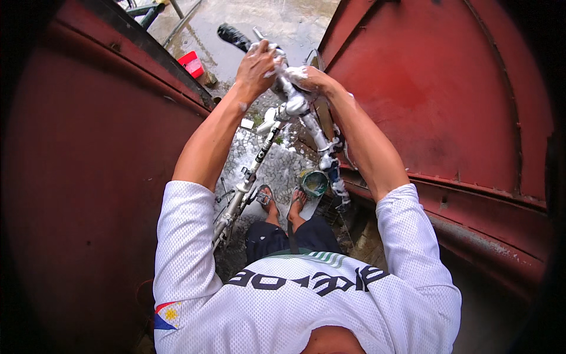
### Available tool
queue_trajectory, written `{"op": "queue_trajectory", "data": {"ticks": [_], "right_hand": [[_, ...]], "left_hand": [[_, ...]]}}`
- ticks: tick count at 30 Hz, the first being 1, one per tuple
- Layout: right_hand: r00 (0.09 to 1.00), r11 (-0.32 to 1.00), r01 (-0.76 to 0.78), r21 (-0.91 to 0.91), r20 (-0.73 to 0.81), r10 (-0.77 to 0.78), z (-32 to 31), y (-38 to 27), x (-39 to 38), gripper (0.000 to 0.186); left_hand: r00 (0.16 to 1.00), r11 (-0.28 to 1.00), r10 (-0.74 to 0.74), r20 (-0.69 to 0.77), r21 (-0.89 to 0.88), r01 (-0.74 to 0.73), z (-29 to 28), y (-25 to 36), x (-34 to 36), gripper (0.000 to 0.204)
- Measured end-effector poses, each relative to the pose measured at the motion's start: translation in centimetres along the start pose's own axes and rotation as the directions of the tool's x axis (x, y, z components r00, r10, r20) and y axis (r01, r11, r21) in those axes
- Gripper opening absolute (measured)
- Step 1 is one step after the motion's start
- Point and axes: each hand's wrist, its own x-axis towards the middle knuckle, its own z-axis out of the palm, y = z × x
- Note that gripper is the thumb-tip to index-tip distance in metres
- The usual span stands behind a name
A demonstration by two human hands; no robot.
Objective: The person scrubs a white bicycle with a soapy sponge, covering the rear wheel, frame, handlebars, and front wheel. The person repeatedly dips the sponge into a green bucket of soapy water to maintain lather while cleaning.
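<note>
A bicycle frame [259,154], bare of a front wheel as far as I see, leans before me with white suds over its tubes. Its handlebar [280,62] is uppermost, ending at the left in a black grip [233,38] beside a silver brake lever [257,33]. My left hand [257,68] is closed around the bar just behind that grip. At the bar's middle, my right hand [308,79] is bent and lathered with foam; its fingers are closed, and what they hold is hidden. Below hangs the foamy fork [318,135].
Red metal panels rise at the left [100,159] and right [430,94]. A green bucket [315,183] stands by my sandalled feet [298,200]. A red container [191,64] sits farther off on wet concrete. Suds lie on the stone paving [277,162].
</note>
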Motion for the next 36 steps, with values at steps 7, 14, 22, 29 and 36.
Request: {"op": "queue_trajectory", "data": {"ticks": [7,14,22,29,36], "right_hand": [[0.740,0.830,0.088,-0.551,-0.521,-0.425,0.8,-6.3,-5.3,0.032],[0.813,0.722,0.264,-0.639,-0.256,-0.523,1.7,1.3,-19.1,0.037],[0.805,0.923,0.074,-0.377,-0.524,-0.279,0.7,-2.0,-14.5,0.035],[0.687,0.736,0.476,-0.481,-0.319,-0.653,3.7,-7.7,-5.3,0.032],[0.927,0.909,0.196,-0.368,-0.233,-0.294,1.3,-4.7,-6.0,0.024]], "left_hand": [[0.992,0.990,-0.125,-0.009,0.060,0.125,-1.3,-0.4,-1.7,0.018],[0.960,0.958,-0.270,-0.074,-0.120,0.261,-1.4,0.8,-1.8,0.023],[0.985,0.979,-0.123,0.118,-0.147,0.140,-3.8,-3.5,-2.8,0.087],[0.931,0.991,-0.133,0.341,0.044,0.126,-2.0,-6.0,-2.9,0.088],[0.895,0.950,-0.189,0.404,-0.156,0.271,-6.5,-10.6,-6.8,0.088]]}}
